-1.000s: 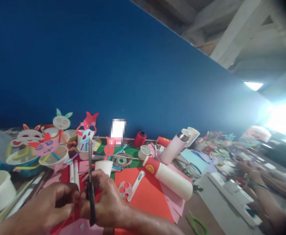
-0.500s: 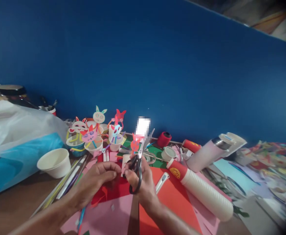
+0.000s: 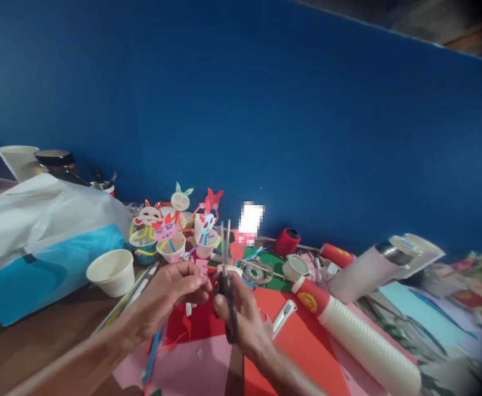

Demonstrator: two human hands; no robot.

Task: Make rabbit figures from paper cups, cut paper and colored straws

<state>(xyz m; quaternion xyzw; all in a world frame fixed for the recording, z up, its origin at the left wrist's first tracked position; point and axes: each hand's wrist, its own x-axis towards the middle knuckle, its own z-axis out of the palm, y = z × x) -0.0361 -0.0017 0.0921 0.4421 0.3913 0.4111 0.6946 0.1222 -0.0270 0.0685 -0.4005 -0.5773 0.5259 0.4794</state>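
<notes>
In my right hand (image 3: pixel 243 313) is a pair of scissors (image 3: pixel 225 247) with black handles. Their blades point up and away from me, slightly apart. Just to the left, my left hand (image 3: pixel 183 289) is closed in a pinch, its fingertips close to the scissors. What the pinch holds is too small to make out. Under the hands lie a dark red sheet (image 3: pixel 195 324) and a pink sheet (image 3: pixel 195 366). Beyond them stand paper cups with paper animal figures, among them a red one (image 3: pixel 237 247) and a pink one (image 3: pixel 165 231).
An empty white paper bowl (image 3: pixel 111 273) stands left, before a blue and white bag (image 3: pixel 55 264). To the right are an orange sheet (image 3: pixel 294 346), a utility knife (image 3: pixel 284 318), a long stack of paper cups (image 3: pixel 364 338) and a leaning flask (image 3: pixel 360 269). A blue wall (image 3: pixel 241 110) rises behind.
The view has shifted, so the table things sit further right. The scissors have turned from leaning right to nearly upright, and their blades now show apart. Both hands remain close together.
</notes>
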